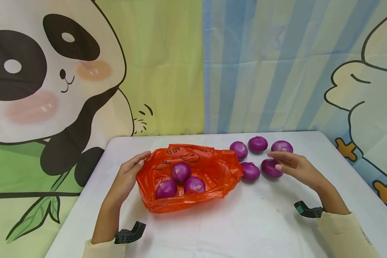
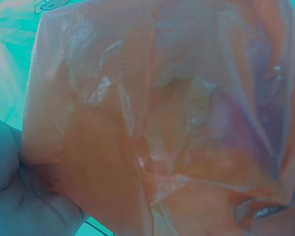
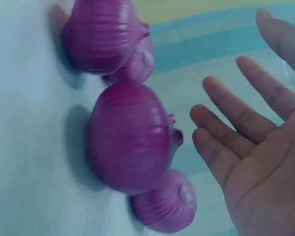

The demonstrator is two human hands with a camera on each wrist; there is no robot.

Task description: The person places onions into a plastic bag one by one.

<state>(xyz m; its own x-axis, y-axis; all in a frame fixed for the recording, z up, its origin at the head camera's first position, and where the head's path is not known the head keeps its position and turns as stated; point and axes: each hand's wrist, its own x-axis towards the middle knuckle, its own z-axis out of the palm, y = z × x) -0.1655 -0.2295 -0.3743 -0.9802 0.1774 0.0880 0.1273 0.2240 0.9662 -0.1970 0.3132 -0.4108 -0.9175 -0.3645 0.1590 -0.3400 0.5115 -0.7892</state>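
A red plastic bag (image 1: 213, 172) lies on the table with its mouth facing up, and three purple onions (image 1: 181, 172) show inside it. At the bag's left edge my left hand (image 1: 125, 176) pinches the plastic between thumb and fingers; in the left wrist view the bag's film (image 2: 108, 162) covers most of the picture. Right of the bag sit several loose onions (image 1: 251, 171). My right hand (image 1: 296, 167) hovers over the nearest right onion (image 1: 271, 169), fingers extended. The right wrist view shows that palm (image 3: 265, 172) holding nothing, apart from an onion (image 3: 130, 140).
A white-covered table (image 1: 232, 229) carries everything. Behind it hangs a printed cloth with a panda (image 1: 109, 107) at left and blue stripes (image 1: 238, 64) toward the right. Each wrist wears a black camera mount (image 1: 130, 233).
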